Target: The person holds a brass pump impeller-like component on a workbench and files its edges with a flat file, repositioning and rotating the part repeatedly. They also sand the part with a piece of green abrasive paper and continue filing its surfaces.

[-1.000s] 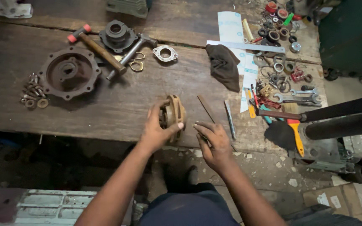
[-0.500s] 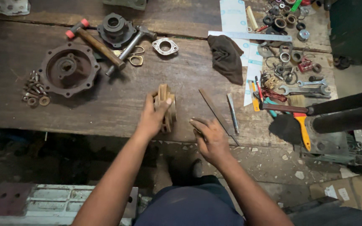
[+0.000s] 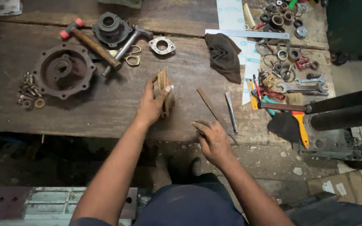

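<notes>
Lowered onto the bench, the rusty part (image 3: 164, 92) stands gripped by the left hand (image 3: 151, 104) (right hand (image 3: 212, 140) loosely curled).

A second ago the left hand (image 3: 152, 104) held the rusty flanged part (image 3: 164, 93) lifted just off the bench (image 3: 105, 113), close to the near edge. Now the part stands on its edge on the wood, farther in from that edge, with the left hand's fingers wrapped over its top and the thumb on its near side. The right hand (image 3: 213, 140) was close beside the part then, fingers curled next to it. It has since drawn back and apart from it, and rests at the bench's near edge by the lower end of the thin flat metal strip (image 3: 212, 108). The two hands are farther apart than before.
</notes>
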